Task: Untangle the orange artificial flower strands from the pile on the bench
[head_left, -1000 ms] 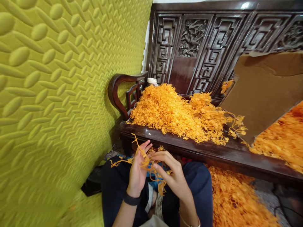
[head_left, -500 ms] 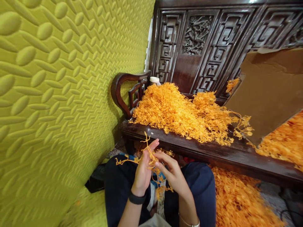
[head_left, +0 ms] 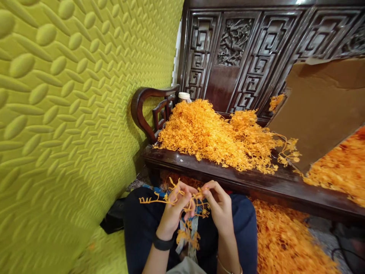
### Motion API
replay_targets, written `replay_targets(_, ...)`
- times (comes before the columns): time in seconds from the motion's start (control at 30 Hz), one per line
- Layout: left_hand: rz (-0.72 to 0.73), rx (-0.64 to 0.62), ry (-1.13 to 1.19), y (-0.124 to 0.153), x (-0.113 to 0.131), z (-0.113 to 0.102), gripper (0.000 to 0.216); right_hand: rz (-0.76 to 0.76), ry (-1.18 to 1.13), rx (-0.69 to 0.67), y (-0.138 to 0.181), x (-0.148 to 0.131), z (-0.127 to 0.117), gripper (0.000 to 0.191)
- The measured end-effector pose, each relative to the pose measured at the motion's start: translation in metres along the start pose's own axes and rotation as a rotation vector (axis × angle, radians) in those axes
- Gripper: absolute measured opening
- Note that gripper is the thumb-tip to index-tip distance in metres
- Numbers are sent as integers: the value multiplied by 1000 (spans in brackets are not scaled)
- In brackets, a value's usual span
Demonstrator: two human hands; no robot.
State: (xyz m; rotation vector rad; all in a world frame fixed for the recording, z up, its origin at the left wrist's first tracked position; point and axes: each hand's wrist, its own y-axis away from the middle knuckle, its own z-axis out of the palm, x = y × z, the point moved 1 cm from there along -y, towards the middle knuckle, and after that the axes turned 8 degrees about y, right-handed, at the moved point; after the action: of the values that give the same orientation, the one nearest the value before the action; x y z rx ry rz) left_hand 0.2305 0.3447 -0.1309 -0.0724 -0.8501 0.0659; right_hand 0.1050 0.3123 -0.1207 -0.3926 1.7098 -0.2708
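Orange heap point(head_left: 208, 133) on carved bench point(head_left: 194, 163), yellow embossed wall point(head_left: 85, 114), hands point(head_left: 221, 207) pinching orange sprigs point(head_left: 196, 197)

black left wristband point(head_left: 163, 243), thin bracelet point(head_left: 223, 267) on the right, dark navy trousers point(head_left: 243, 228), pale greyish top point(head_left: 186, 267).

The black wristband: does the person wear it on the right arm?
No, the black wristband is worn just behind the left hand.
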Motion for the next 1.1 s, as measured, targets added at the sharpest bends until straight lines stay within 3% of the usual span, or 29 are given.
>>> replay_targets(0.3,119,24,153,1,-4,7,20,36,8,30,0,3,-2,18)
replay_targets(0.5,63,-68,239,0,-3,9,20,6,58,78,1,1,3,17)
replay_targets(0.6,15,-38,283,-2,-9,14,21,-15,124,170,5,6,10,17)
replay_targets(0.7,-85,51,365,1,-20,13,26,-35,233,334,1,14,0,17)
replay_targets(0.83,-137,222,500,7,-27,-7,29,-53,253,749,-24,10,-47,19)
replay_targets(0.93,-91,266,465,8,-21,-22,19,-333,123,1061,-48,-18,-77,19)
replay_targets(1.03,-43,235,405,4,-11,-23,19,-669,31,1242,-72,-45,-88,18)
replay_targets(1.1,-18,215,384,0,-4,-18,25,-781,85,1344,-94,-50,-88,12)
